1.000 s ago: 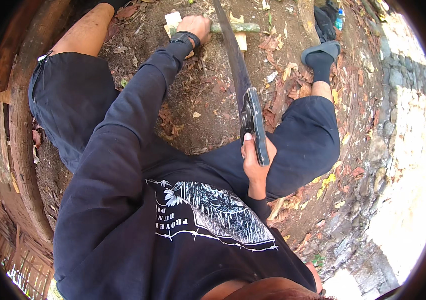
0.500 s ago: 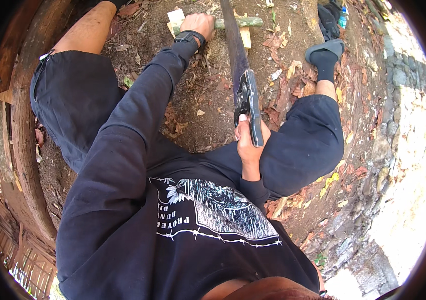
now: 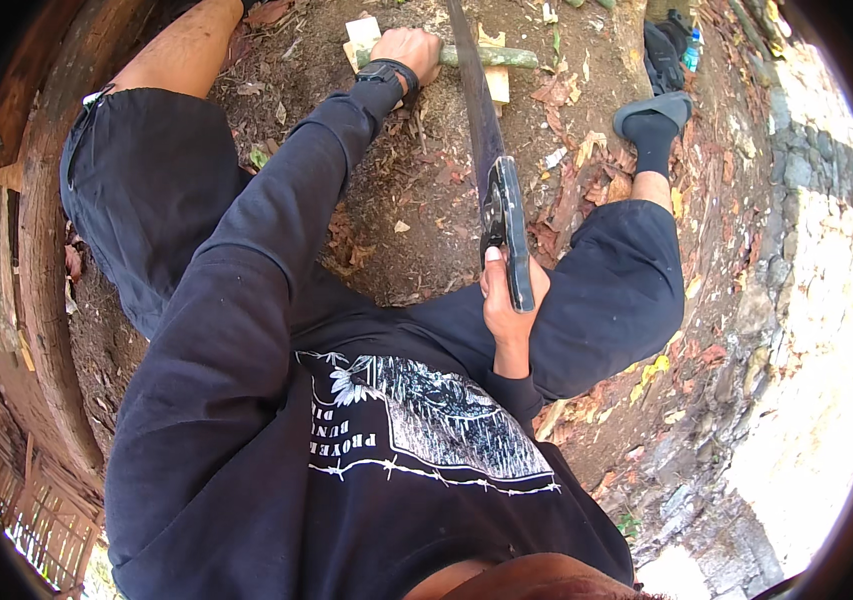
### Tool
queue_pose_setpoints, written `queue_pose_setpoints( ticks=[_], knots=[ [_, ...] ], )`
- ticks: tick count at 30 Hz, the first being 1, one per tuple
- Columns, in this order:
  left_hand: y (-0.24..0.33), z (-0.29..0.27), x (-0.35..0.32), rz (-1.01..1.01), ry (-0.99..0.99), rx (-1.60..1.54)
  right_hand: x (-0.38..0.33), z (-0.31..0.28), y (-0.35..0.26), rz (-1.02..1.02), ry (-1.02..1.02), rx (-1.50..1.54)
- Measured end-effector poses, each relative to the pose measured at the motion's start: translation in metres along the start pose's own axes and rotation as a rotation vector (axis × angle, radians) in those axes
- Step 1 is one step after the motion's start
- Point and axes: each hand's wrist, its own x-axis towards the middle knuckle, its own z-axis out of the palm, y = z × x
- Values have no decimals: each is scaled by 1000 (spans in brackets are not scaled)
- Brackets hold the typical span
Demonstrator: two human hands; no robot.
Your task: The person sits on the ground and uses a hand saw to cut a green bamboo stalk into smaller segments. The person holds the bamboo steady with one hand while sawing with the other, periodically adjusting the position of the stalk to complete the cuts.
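One left hand (image 3: 408,53) grips a round, greenish wooden stick (image 3: 513,58) crosswise. The right hand (image 3: 509,312) grips a black-handled metal saw (image 3: 488,143) crossing over it just rightward.

Strong daylight bleaches the pale strip of ground (image 3: 806,440) at far right nearly to white, while the brown earth (image 3: 406,210) at center lies in soft, even shade. Brightness shows through the slatted wall (image 3: 38,505), lower left. The fisheye lens bows a log (image 3: 46,270) near the left rim, inside a black border. The saw (image 3: 482,105) reads sharply; the black shirt (image 3: 191,430) loses detail in its folds.
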Motion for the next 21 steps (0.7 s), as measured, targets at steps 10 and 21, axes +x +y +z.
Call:
queue_pose_setpoints(
  ticks=[10, 21],
  knots=[
    [3, -2, -7, 38, 52, -9, 60, 41, -9, -28, 28, 124],
    [3, 2, -9, 37, 55, -9, 44, 39, -3, -58, 46, 52]
  ],
)
